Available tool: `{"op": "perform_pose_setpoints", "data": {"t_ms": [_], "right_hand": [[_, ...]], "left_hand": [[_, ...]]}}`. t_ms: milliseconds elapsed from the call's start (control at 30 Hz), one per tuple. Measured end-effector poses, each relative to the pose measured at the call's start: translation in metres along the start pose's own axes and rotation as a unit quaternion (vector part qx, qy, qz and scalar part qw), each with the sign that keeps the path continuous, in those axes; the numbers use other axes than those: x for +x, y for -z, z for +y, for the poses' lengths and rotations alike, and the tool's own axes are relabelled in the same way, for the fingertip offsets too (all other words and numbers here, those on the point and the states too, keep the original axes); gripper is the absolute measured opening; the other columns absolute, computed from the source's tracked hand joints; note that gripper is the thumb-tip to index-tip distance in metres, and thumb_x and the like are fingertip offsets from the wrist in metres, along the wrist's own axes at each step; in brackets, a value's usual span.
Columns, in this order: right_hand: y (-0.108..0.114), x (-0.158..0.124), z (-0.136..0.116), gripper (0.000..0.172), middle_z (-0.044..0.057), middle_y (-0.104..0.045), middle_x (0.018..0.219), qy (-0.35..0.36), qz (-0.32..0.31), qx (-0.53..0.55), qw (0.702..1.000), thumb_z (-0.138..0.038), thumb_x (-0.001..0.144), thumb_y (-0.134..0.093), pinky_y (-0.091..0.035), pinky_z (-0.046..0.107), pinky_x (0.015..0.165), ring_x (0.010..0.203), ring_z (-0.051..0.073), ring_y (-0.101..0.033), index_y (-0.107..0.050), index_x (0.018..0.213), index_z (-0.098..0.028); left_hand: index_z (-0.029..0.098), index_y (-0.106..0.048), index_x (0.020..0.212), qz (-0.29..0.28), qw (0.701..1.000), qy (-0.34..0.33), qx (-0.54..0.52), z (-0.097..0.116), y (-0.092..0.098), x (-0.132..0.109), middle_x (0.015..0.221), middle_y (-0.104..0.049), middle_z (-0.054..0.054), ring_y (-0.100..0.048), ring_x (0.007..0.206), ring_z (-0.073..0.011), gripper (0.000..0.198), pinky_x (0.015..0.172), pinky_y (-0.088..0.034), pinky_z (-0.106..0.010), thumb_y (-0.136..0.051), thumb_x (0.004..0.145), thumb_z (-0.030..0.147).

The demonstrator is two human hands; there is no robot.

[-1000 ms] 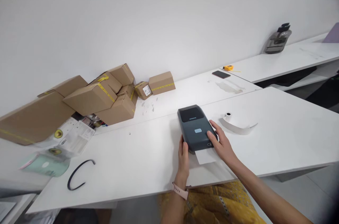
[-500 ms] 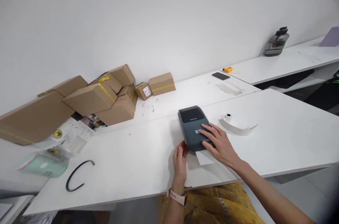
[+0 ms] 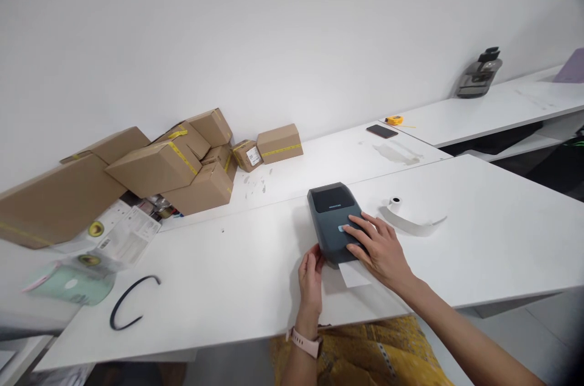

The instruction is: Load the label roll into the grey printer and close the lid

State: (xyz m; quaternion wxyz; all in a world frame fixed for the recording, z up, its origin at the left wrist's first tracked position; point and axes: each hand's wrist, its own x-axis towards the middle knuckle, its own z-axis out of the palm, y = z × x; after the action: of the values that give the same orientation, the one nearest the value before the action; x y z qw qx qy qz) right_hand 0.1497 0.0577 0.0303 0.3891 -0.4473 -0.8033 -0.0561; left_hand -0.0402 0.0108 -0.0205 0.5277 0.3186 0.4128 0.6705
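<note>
A dark grey-blue label printer [image 3: 328,222] lies on the white table, a blank white paper strip [image 3: 354,275] sticking out from its near end. My right hand [image 3: 382,252] rests on its top with the fingers spread, and one fingertip is at the small light-coloured button [image 3: 343,228]. At the printer's near left corner, my left hand [image 3: 311,276] has its fingers curled against the side, fingertips partly hidden. To the right stands a small paper roll [image 3: 395,204] with a length of white paper [image 3: 417,227] unrolled from it.
Cardboard boxes [image 3: 150,168] are piled against the wall at left, with plastic-wrapped packets [image 3: 121,240] in front. A black headband-like arc [image 3: 122,301] lies near the table's left end. Farther back are a phone [image 3: 382,130], a yellow tape measure [image 3: 394,121] and a grey bottle [image 3: 478,77].
</note>
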Motion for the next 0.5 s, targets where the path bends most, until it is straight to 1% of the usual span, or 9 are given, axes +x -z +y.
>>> {"op": "perform_pose_setpoints", "data": {"t_ms": [167,233,300,367,433,500], "right_hand": [[-0.001,0.001,-0.004,0.029,0.006,-0.064,0.139,-0.007,-0.007,-0.017,1.0,-0.04,0.098,-0.057,-0.035,0.057,0.11,0.135,0.035,-0.049,-0.068,0.124,-0.031],[-0.001,0.001,-0.003,0.029,0.006,-0.064,0.139,-0.01,-0.012,-0.005,1.0,-0.04,0.098,-0.057,-0.036,0.058,0.109,0.135,0.036,-0.048,-0.068,0.123,-0.03],[0.0,-0.001,-0.001,0.031,0.006,-0.061,0.142,-0.012,-0.01,0.036,0.999,-0.04,0.099,-0.056,-0.039,0.056,0.109,0.138,0.034,-0.046,-0.065,0.127,-0.03],[0.003,-0.004,0.0,0.036,0.007,-0.054,0.148,-0.028,-0.002,0.097,0.995,-0.039,0.099,-0.054,-0.042,0.053,0.11,0.141,0.032,-0.044,-0.059,0.134,-0.031],[0.007,-0.007,0.001,0.045,0.009,-0.046,0.155,-0.063,0.001,0.158,0.985,-0.04,0.1,-0.052,-0.043,0.051,0.112,0.142,0.029,-0.043,-0.049,0.144,-0.032],[0.011,-0.008,0.002,0.053,0.009,-0.039,0.16,-0.106,-0.005,0.204,0.973,-0.043,0.1,-0.051,-0.041,0.051,0.114,0.146,0.029,-0.039,-0.041,0.151,-0.033]], "left_hand": [[0.018,-0.074,0.117,0.005,1.0,0.0,0.005,0.0,0.0,0.0,0.131,-0.07,-0.014,-0.064,0.124,-0.0285,0.049,0.112,-0.046,-0.046,-0.062,0.09,0.057],[0.018,-0.072,0.121,0.004,1.0,-0.003,0.019,0.002,0.0,-0.003,0.135,-0.067,-0.014,-0.062,0.127,-0.0288,0.051,0.113,-0.046,-0.046,-0.061,0.091,0.057],[0.021,-0.066,0.131,0.004,0.998,-0.01,0.06,0.004,-0.002,-0.008,0.144,-0.061,-0.013,-0.057,0.133,-0.0286,0.054,0.114,-0.045,-0.044,-0.061,0.091,0.057],[0.024,-0.054,0.144,-0.005,0.994,-0.016,0.107,0.007,-0.006,-0.015,0.153,-0.052,-0.012,-0.05,0.14,-0.028,0.062,0.115,-0.044,-0.041,-0.063,0.091,0.055],[0.026,-0.043,0.152,-0.029,0.991,-0.022,0.13,0.01,-0.012,-0.021,0.158,-0.046,-0.012,-0.046,0.144,-0.0286,0.073,0.115,-0.044,-0.041,-0.066,0.089,0.054],[0.025,-0.038,0.155,-0.048,0.99,-0.027,0.132,0.013,-0.018,-0.025,0.159,-0.043,-0.013,-0.044,0.145,-0.0302,0.079,0.115,-0.044,-0.042,-0.069,0.088,0.053]]}}
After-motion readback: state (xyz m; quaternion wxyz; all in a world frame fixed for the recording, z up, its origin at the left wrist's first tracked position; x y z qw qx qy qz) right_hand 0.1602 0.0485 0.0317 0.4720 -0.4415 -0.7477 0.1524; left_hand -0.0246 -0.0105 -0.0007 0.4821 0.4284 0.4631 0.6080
